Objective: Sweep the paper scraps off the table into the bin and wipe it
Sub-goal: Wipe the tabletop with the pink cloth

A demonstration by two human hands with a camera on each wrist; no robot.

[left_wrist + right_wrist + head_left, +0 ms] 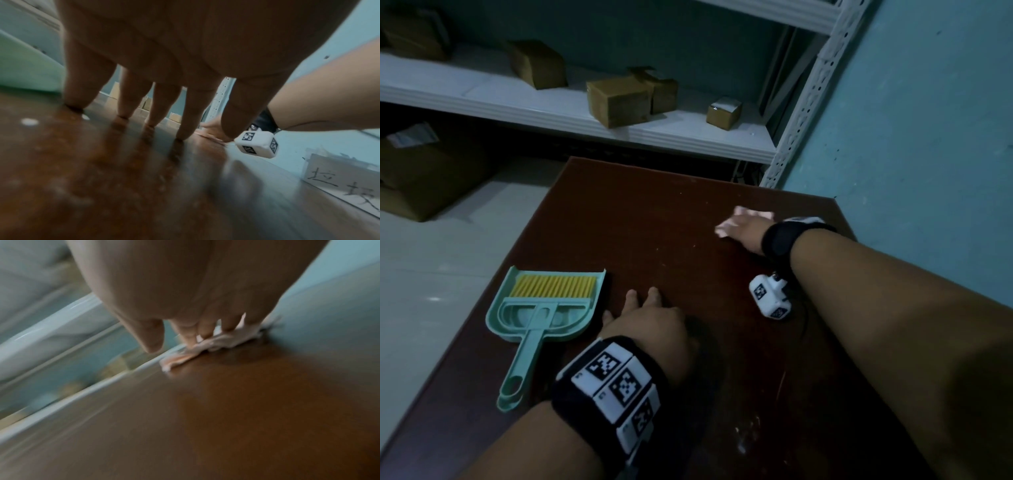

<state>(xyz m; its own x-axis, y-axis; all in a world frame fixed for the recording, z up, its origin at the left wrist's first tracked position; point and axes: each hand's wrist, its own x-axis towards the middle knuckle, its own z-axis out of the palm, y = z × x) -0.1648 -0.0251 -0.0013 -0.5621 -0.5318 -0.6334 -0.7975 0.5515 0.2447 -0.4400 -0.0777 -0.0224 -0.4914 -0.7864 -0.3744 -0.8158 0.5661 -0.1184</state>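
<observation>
My right hand (748, 228) reaches to the far right part of the dark brown table (654, 222) and presses a pale pink cloth (726, 229) flat on it. In the right wrist view the fingers (191, 331) bear down on the crumpled cloth (205, 345) close to the table's far edge. My left hand (643, 308) rests on the near middle of the table, its spread fingertips (131, 104) touching the wood and holding nothing. A few small white specks (29, 121) lie on the table by the left hand.
A mint dustpan (544, 318) with a yellow-bristled brush (554, 286) lying in it sits at the table's left edge. A white box with handwritten characters (345, 181) shows at the right. A shelf with cardboard boxes (619, 99) stands behind; a teal wall (911, 137) runs along the right.
</observation>
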